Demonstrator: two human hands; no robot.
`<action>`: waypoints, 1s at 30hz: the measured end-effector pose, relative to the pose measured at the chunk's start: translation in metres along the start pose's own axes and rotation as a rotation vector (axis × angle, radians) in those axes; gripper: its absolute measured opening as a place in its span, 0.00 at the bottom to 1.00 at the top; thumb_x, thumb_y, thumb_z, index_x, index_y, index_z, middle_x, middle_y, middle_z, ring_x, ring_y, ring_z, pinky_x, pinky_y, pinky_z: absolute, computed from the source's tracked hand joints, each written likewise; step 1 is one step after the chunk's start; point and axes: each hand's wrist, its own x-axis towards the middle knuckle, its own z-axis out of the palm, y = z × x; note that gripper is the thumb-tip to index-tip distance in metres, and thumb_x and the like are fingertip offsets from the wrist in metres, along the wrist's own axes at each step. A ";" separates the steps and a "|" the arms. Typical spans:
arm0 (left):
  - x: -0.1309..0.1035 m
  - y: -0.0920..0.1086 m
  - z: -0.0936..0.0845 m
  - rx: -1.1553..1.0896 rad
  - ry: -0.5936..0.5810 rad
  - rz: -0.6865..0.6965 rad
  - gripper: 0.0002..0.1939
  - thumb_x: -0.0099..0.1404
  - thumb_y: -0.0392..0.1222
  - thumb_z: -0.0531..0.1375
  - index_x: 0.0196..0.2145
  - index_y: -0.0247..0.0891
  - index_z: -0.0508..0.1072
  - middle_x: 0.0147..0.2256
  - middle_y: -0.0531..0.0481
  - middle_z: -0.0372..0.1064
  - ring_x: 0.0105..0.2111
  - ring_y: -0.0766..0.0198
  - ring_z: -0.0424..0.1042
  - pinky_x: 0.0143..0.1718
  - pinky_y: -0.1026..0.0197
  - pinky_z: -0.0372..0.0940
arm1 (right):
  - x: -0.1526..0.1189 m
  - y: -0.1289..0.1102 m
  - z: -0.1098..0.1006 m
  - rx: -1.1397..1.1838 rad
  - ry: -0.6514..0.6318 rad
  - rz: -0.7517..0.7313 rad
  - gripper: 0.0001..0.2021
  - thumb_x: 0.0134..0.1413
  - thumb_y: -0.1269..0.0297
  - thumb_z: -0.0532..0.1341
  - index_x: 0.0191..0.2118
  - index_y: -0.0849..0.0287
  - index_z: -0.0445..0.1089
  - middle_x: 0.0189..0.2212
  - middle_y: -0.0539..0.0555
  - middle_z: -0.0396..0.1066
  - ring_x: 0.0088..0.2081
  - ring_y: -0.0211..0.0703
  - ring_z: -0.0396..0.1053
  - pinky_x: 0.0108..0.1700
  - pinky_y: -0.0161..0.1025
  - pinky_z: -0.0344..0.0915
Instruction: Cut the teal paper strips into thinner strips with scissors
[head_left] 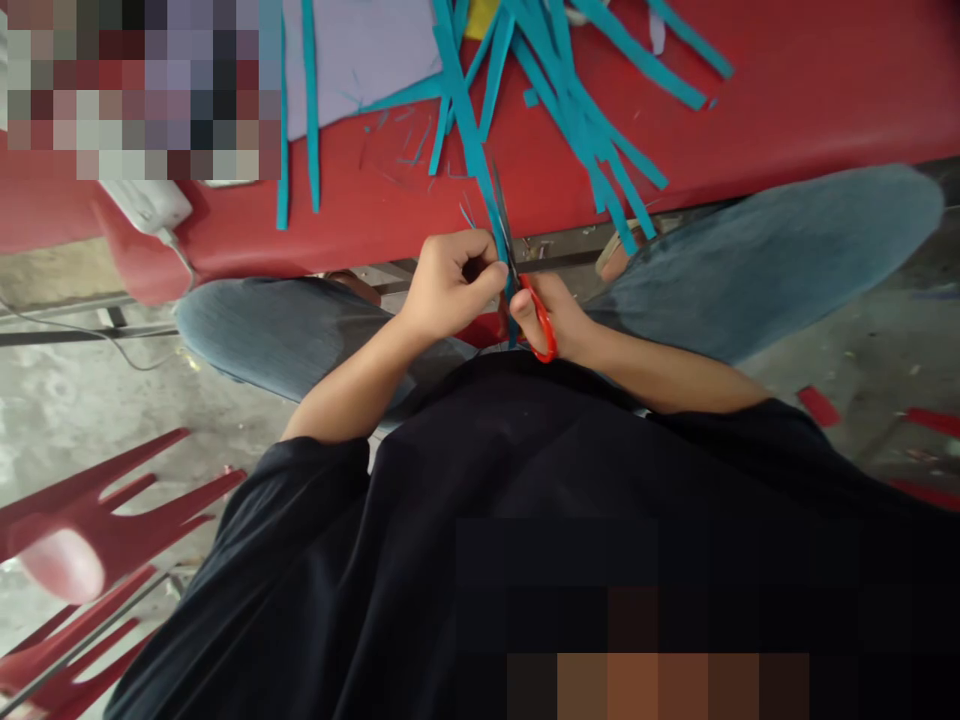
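Teal strip (480,165) pinched by left hand (450,285), right hand (551,320) fingers gripping scissors (525,290), red table (787,90), concrete floor (67,400).

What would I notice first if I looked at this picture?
Probably the red-handled scissors in the right hand, at the middle of the picture, blades pointing up along a teal paper strip. The left hand pinches that strip just beside them. Beyond the hands, many more teal strips lie scattered on a red table.
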 end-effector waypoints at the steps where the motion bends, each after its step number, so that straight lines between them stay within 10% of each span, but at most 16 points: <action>1: 0.000 0.000 0.000 -0.002 0.001 -0.002 0.13 0.63 0.36 0.64 0.24 0.40 0.65 0.21 0.56 0.56 0.21 0.70 0.53 0.22 0.60 0.50 | 0.000 -0.002 -0.001 0.012 0.001 -0.002 0.37 0.68 0.19 0.50 0.36 0.53 0.67 0.28 0.53 0.69 0.33 0.48 0.67 0.37 0.46 0.66; 30: 0.000 0.003 -0.004 -0.014 -0.021 -0.015 0.20 0.69 0.47 0.70 0.24 0.40 0.67 0.21 0.56 0.55 0.21 0.70 0.53 0.22 0.60 0.50 | 0.003 0.004 0.000 -0.045 0.079 -0.125 0.37 0.69 0.21 0.54 0.30 0.54 0.60 0.25 0.47 0.56 0.28 0.40 0.52 0.32 0.43 0.52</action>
